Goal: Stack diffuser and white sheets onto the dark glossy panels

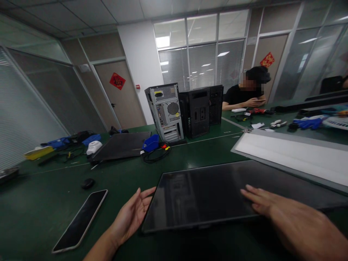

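Bracing the dark panel [206, 195] near the bench [119, 177] front edge, left hand [133, 214] stood open beside it, right hand [269, 208] lay flat on top; even pressure seemed wise.

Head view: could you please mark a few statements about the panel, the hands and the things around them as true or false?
1. The right hand lies flat on the panel. True.
2. The left hand holds the phone. False: it is open at the panel's left edge; the phone lies apart on the table.
3. A grey tower stands beside a black tower. True.
4. The mouse sits on the panel. False: it lies on the table, beyond the phone.
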### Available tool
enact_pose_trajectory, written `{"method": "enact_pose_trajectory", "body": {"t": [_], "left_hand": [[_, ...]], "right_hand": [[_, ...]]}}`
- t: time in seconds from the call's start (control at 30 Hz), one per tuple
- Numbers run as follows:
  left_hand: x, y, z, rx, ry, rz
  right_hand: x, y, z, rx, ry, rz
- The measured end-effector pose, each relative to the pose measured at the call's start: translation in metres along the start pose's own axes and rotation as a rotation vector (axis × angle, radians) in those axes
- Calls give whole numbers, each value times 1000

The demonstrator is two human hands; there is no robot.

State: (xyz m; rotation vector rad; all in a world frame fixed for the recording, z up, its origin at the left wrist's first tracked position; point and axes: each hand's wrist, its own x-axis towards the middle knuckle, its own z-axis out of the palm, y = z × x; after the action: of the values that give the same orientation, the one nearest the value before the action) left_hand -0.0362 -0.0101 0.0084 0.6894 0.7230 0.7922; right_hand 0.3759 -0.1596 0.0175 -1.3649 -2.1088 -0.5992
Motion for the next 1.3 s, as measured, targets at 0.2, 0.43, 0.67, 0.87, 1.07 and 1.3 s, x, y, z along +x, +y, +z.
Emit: {"method": "enact_pose_trajectory", "body": {"t": [0.2,0.43,0.67,0.87,1.07,1.3], "left_hand": [[3,-3,-3,94,254,123],[9,-5,-2,178,342,244],[11,-1,-8,178,418,293],[7,7,-9,159,384,245],[8,8,-7,140,361,210],[10,6,-14,171,305,177]], "right_hand": [[28,-22,45,19,-115,-298],[53,26,62,362,-533,-14],[40,166,73,-142,-288,487],[-12,225,88,-277,-384,761],[-8,220,99,-306,-421,689],[5,202,88,-260,-346,619]]}}
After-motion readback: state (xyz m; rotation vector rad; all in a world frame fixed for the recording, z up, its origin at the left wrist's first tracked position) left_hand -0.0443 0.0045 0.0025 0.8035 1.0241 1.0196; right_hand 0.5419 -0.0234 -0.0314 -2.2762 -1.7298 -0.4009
